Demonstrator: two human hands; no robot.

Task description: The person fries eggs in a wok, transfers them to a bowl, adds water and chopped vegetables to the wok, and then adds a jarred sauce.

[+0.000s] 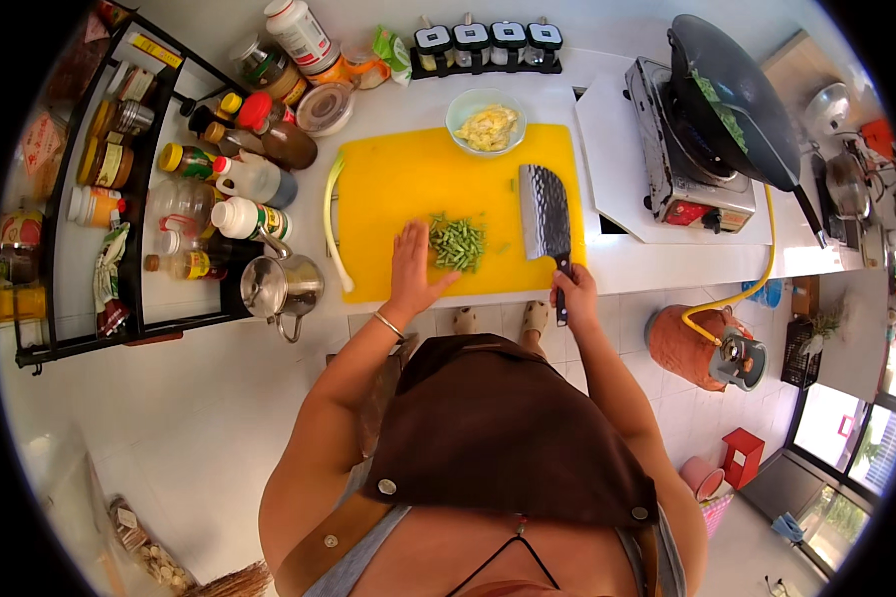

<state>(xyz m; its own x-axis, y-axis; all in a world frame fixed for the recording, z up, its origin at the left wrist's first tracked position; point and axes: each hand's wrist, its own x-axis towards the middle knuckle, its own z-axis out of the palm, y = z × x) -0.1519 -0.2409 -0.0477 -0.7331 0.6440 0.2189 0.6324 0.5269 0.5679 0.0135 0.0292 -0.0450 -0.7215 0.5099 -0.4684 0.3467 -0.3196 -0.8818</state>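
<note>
On a yellow cutting board (398, 179) lies a small heap of chopped green vegetable (458, 245). My left hand (411, 264) rests against the heap's left side, fingers stretched out and holding nothing. In my right hand (575, 292) is the black handle of a cleaver (545, 214), its broad dimpled blade over the board's right side and pointing away from me. A glass bowl (458, 111) with yellow-white food, perhaps egg, stands at the board's far edge. Along the left edge of the board lies a spring onion (333, 224).
Bottles and jars (254, 169) crowd the left, beside a black rack (144, 199). A steel pot (281, 284) stands near the board's lower left. At right a wok (737, 60) with greens sits on a gas stove (702, 179). Several spice jars (488, 42) line the back.
</note>
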